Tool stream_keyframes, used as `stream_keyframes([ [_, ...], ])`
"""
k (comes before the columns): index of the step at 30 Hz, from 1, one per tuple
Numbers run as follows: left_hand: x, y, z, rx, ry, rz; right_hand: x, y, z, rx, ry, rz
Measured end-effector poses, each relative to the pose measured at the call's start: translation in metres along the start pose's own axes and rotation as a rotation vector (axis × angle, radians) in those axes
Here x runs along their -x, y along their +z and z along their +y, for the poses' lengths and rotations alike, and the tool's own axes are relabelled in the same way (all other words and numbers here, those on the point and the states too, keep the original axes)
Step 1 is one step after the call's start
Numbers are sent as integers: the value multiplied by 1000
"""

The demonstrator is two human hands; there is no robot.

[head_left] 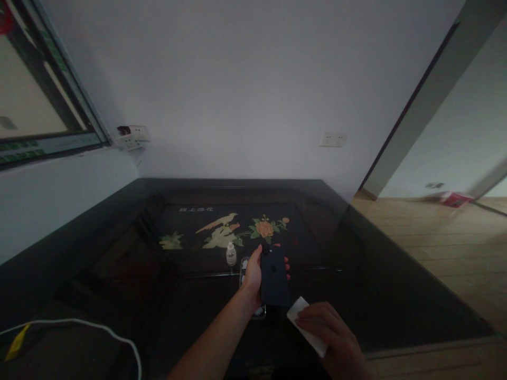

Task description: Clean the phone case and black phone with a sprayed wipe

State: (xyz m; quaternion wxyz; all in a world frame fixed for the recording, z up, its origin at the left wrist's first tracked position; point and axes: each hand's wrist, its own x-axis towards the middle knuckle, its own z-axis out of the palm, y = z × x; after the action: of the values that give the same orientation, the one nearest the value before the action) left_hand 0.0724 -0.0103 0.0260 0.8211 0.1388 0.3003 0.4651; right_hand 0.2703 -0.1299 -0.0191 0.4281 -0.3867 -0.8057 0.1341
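My left hand [253, 274] is closed around a dark phone [274, 277], held upright with its back facing me above the dark table [376, 285]. Fingertips with red nails show at the phone's right edge. My right hand [330, 332] is closed on a white folded wipe [303, 322], just below and to the right of the phone. A small clear bottle [231, 255] with a white cap stands on the table just left of my left hand. Under the phone lies a flat pale object [244, 266], mostly hidden.
The table top carries an inlaid bird and flower picture [233, 229]. A white cable [99, 330] and a yellow strip lie at the left front. Wall sockets [332, 139] sit on the back wall. Wooden floor [443, 248] and a doorway lie to the right.
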Motion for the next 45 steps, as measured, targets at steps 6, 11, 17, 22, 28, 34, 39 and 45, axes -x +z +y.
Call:
stream_keyframes([
  [6, 0, 1, 1, -4, -12, -14, -4, -11, 2, -23, 304, 200],
  [11, -2, 1, 0, -25, -16, -24, -26, -22, 19, -28, 694, 284],
  [17, -1, 1, 1, -48, -39, -30, -53, -34, 55, -24, 779, 171],
  [22, 4, 5, 3, -62, -45, -22, -58, -35, 74, 66, 803, 79],
  [28, 3, 5, 3, -62, -48, -17, -56, -26, 83, 272, 769, 43],
  [34, 3, 6, 4, -52, -55, -13, -57, -23, 78, 529, 607, 150],
  [39, 5, 8, 3, -46, -49, -11, -74, -15, 35, 195, 606, 130],
  [45, 7, 10, 0, -93, -9, 87, -93, 5, -29, -138, 656, -96],
])
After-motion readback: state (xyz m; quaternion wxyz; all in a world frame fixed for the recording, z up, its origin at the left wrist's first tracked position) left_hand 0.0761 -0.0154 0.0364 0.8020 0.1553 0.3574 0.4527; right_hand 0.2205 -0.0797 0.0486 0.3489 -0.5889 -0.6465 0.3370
